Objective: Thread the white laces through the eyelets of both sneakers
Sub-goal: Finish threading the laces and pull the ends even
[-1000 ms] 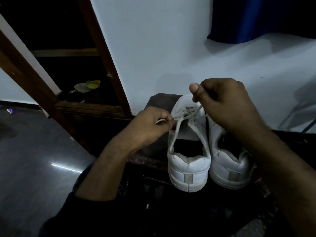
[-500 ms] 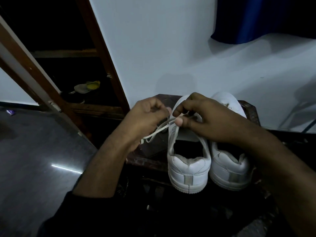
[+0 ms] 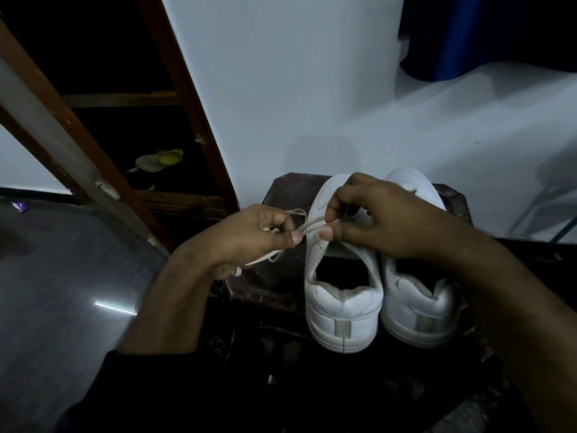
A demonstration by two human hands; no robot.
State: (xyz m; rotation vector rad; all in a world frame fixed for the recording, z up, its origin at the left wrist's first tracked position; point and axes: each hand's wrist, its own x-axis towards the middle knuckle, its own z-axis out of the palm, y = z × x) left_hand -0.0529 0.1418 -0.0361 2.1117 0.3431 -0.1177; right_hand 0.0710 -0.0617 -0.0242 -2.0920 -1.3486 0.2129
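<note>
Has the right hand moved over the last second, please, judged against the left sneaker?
Yes. The right hand has come down and leftward, from above the right sneaker to the left sneaker, pinching the lace.

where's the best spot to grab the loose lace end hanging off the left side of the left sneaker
Pinch the lace just behind its tip, coming from the left, probably with the left hand after loosening its current pinch. That end droops free below this hand, clear of the left sneaker, while the right hand pinches the stretch over the eyelets, keeping it taut.
</note>
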